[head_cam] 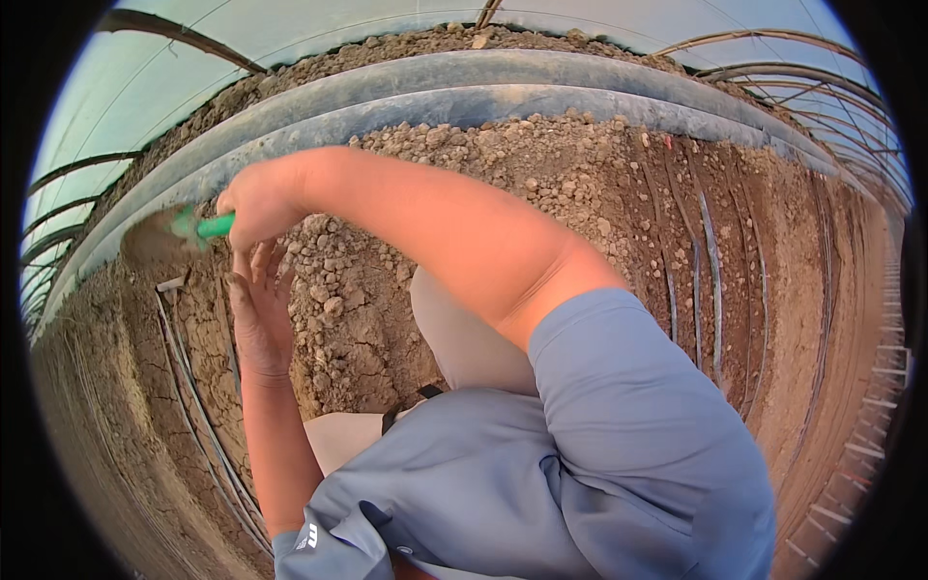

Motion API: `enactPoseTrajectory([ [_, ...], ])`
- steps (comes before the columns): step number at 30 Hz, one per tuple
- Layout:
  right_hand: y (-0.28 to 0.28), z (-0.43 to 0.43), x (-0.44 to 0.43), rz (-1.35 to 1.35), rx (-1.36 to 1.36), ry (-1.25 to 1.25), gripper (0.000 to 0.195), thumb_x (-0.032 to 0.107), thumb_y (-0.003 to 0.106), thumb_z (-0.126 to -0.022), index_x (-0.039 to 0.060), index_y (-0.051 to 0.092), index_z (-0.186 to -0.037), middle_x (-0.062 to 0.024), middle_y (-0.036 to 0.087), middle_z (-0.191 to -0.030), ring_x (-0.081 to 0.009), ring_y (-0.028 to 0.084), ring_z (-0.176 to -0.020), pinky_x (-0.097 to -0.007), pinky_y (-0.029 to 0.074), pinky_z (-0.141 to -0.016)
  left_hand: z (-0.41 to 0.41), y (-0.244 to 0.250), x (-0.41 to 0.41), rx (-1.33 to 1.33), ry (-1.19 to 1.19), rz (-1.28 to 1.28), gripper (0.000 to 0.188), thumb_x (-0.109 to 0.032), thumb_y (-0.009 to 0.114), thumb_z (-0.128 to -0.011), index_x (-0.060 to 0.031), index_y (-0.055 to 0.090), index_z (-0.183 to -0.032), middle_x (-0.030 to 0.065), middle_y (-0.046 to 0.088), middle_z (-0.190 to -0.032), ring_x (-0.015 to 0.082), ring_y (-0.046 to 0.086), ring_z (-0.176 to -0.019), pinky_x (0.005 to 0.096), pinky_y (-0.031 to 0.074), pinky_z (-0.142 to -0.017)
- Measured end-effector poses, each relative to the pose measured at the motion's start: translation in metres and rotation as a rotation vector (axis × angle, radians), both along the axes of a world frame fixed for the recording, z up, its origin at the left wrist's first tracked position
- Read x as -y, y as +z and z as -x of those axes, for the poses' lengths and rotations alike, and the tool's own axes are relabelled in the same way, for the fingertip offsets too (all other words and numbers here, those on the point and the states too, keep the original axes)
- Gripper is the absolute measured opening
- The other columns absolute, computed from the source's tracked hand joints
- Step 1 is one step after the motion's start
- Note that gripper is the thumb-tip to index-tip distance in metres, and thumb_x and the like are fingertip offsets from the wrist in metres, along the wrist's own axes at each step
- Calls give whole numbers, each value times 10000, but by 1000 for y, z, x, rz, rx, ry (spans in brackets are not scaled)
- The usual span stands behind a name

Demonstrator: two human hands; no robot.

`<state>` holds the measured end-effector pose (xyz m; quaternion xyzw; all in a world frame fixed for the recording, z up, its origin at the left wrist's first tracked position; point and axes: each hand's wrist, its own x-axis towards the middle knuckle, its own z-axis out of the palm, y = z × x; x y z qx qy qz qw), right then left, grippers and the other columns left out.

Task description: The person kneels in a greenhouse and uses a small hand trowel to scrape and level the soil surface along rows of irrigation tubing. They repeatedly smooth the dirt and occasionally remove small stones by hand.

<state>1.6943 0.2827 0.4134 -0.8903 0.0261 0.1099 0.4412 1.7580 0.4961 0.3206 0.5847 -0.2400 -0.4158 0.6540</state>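
My right hand [264,199], at the end of the arm that reaches across from the right, is closed around the green handle [216,226] of a hand trowel. The trowel's blade [163,238] is blurred and points left, over soil beside a grey plastic pipe or sheet-covered ridge. Just below the right hand, my left hand [262,312] is raised with its fingers apart and holds nothing. Its fingertips lie close under the right hand; whether they touch it I cannot tell. Loose, lumpy soil [326,290] lies to the right of the left hand.
Thin drip irrigation tapes [707,254] run over the soil at the right, and more tapes [196,391] at the left. A long grey band [493,101] curves across the front, with a bank of clods behind it. Greenhouse hoops [181,32] and plastic film stand beyond.
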Motion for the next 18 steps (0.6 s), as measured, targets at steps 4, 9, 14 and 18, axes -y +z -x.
enactPoseTrajectory([
  [4,-13,142,72,-316,408,-639,455,383,690,-921,65,656,-1244,-68,699,-923,-145,690,-766,-321,560,-686,52,-42,3,152,-246,-427,1026,-782,522,-941,-71,310,-1649,236,365,-1649,375,337,-1546,550,276,-1249],
  [9,-125,370,100,-732,340,-1309,502,402,524,-1107,98,466,-1502,37,502,-765,-64,509,-601,-254,465,-527,35,-211,-111,-267,-68,-910,535,-451,573,-1049,-41,549,-1392,194,557,-1499,355,536,-1385,497,454,-1136],
  [14,-282,598,95,-126,-32,-1760,421,305,587,-1047,46,564,-1378,-100,683,-1035,-198,678,-806,-371,558,-742,7,-206,-140,-240,12,-1122,495,-378,571,-1038,-24,561,-1384,172,609,-1400,334,623,-1238,454,528,-1021],
  [18,-334,646,116,65,-201,-2084,697,504,641,-976,38,460,-1461,-140,713,-981,-233,691,-823,-404,544,-768,-39,-167,-85,70,-45,-1204,436,-322,584,-1019,-30,596,-1343,122,671,-1225,243,664,-1044,382,558,-906],
])
